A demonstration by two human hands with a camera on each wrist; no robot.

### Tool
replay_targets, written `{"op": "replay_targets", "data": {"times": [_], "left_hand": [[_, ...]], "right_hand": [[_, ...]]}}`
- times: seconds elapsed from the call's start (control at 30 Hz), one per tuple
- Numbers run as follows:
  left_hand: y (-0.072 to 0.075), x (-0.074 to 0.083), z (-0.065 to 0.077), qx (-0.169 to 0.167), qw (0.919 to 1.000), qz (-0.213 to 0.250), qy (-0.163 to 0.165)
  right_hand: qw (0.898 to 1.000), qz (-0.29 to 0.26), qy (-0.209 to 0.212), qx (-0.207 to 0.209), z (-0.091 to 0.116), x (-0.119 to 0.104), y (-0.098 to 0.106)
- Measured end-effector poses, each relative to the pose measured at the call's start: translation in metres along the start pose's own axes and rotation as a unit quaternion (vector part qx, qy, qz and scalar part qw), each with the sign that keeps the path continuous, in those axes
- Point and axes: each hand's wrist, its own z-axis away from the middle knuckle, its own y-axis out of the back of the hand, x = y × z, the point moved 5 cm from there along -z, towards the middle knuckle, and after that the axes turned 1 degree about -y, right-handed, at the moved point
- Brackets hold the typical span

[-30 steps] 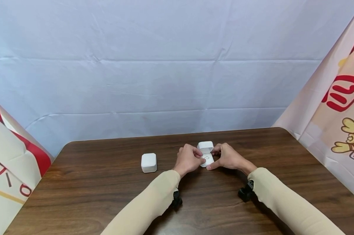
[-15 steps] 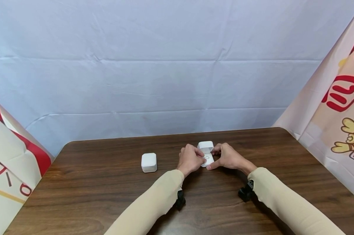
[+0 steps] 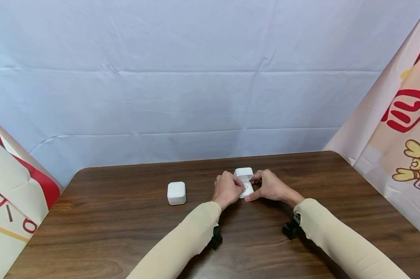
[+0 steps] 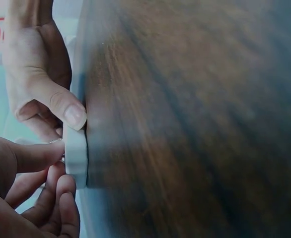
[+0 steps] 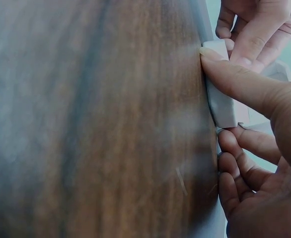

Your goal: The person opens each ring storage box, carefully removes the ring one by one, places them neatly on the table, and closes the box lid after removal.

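An open white ring box (image 3: 244, 173) stands on the table, its lid raised at the back. My right hand (image 3: 270, 186) grips the box base, thumb on the front and fingers along the right side. In the left wrist view that thumb presses the white base (image 4: 76, 153). A small silvery ring (image 3: 246, 187) shows at the box's insert. My left hand (image 3: 227, 188) pinches at the ring with thumb and forefinger; its sparkling edge shows just above the left thumb in the left wrist view. The left fingers hide part of the insert.
A second white ring box (image 3: 176, 192), closed, stands to the left on the brown wooden table (image 3: 126, 228). A pale cloth (image 3: 196, 97) hangs behind the table's far edge, with printed cloths at both sides.
My left hand has shifted slightly to the right, its fingertips now closer around the ring, which shows less than before. The right hand and both boxes have stayed in place.
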Motion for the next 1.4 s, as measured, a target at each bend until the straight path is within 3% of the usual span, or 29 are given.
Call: {"op": "replay_targets", "data": {"times": [1.4], "left_hand": [[0.0089,0.0006,0.0039,0.008,0.9997,0.024,-0.004]], "right_hand": [[1.0,-0.004,-0.01,-0.003,-0.0001,-0.001,-0.0006]]}}
